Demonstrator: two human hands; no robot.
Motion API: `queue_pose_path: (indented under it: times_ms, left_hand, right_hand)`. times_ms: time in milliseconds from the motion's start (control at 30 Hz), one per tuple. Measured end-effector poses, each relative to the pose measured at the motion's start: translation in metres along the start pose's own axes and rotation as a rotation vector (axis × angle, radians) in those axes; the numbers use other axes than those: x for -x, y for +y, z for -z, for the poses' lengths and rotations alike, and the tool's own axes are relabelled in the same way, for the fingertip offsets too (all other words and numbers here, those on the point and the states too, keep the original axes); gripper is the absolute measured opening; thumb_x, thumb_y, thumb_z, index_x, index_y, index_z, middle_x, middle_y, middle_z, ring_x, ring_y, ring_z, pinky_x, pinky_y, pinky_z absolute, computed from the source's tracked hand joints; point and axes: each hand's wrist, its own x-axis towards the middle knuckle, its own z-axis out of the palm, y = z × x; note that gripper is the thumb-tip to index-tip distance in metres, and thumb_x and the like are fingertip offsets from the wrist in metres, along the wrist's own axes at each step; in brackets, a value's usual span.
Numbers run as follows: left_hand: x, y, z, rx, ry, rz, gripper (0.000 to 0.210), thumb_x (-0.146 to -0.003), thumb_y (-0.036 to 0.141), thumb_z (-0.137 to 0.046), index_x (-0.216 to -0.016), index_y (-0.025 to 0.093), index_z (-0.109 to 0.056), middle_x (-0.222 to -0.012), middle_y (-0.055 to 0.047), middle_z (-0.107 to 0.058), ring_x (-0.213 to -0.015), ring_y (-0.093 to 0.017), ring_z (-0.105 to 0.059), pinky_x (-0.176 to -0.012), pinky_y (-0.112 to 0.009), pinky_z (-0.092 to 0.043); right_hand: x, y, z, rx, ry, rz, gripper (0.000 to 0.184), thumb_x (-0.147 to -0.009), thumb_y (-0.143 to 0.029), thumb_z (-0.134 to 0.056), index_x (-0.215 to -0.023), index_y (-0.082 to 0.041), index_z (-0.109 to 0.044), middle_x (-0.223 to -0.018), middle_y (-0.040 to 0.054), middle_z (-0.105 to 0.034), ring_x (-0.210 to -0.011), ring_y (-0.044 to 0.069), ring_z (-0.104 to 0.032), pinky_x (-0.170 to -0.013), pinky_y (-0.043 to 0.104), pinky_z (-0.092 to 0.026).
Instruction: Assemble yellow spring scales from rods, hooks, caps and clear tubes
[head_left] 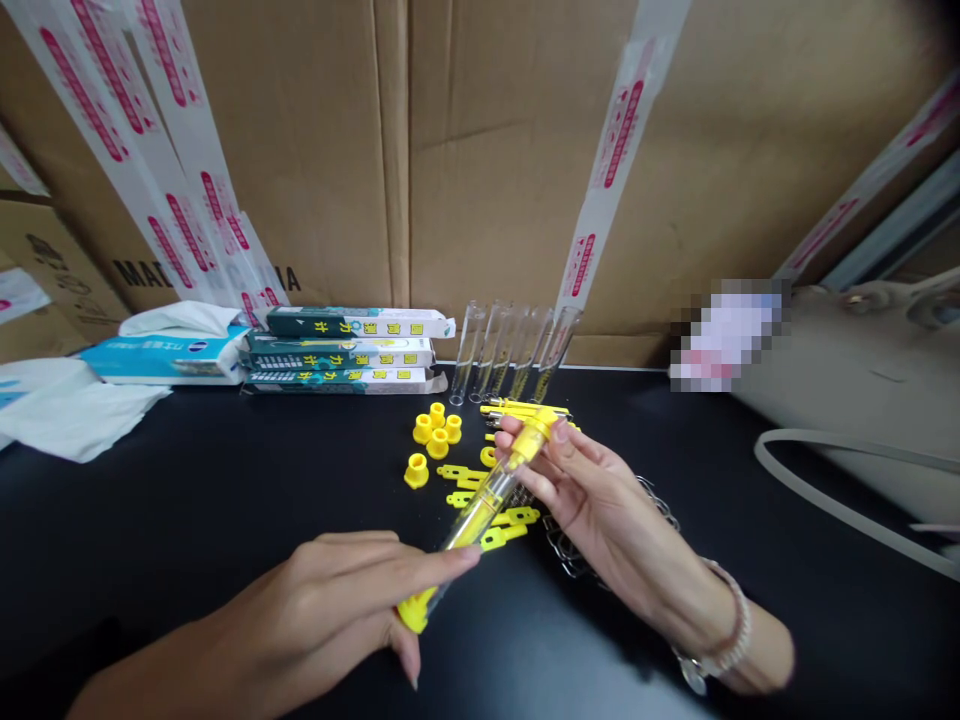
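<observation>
Grip: left hand [315,605] and right hand [600,495] grasping yellow-capped tube [482,505] | black tabletop [300,460] below | taped cardboard [495,210] behind

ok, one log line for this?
left hand: holds clear tube, lower end | right hand: holds upper end | yellow parts: on black table

1. Left hand [322,610] and right hand [592,480] hold a tilted clear tube [484,505], yellow at both ends, over a black tabletop [225,480]
2. Yellow collars [417,476] and flat yellow pieces [459,473] lie between near and far edges
3. Upright clear tubes [496,355] stand near the far edge
4. Stacked cartons [341,352] and a blue tissue pack [169,357]: far left corner
</observation>
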Motion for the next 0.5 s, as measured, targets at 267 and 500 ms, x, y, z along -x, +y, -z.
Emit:
queue_pose_path:
  times_ms: [267,500]
  left_hand:
    - [-0.0015,0.0072,0.0040,0.045,-0.075,0.026,0.061,-0.099,0.001,-0.045,-0.154,0.025,-0.033,-0.088,0.002,-0.072,-0.082,-0.012,-0.065,-0.085,-0.020,-0.052]
    - [-0.0047,0.0085,0.0046,-0.015,-0.048,-0.002,0.055,-0.100,0.004,-0.046,-0.151,0.022,-0.037,-0.084,0.004,-0.073,-0.081,-0.011,-0.065,-0.086,-0.019,-0.051]
  right_hand:
    - [0.0044,0.0002,-0.0089,0.101,0.059,0.108,0.021,-0.085,-0.039,-0.077,-0.087,-0.019,-0.071,-0.106,0.0079,-0.078,-0.097,0.021,-0.075,-0.087,0.031,-0.061]
    - [0.0043,-0.0005,-0.0102,0.031,0.069,0.076,0.021,-0.085,-0.037,-0.077,-0.094,-0.021,-0.067,-0.103,0.0072,-0.078,-0.095,0.021,-0.075,-0.086,0.034,-0.060]
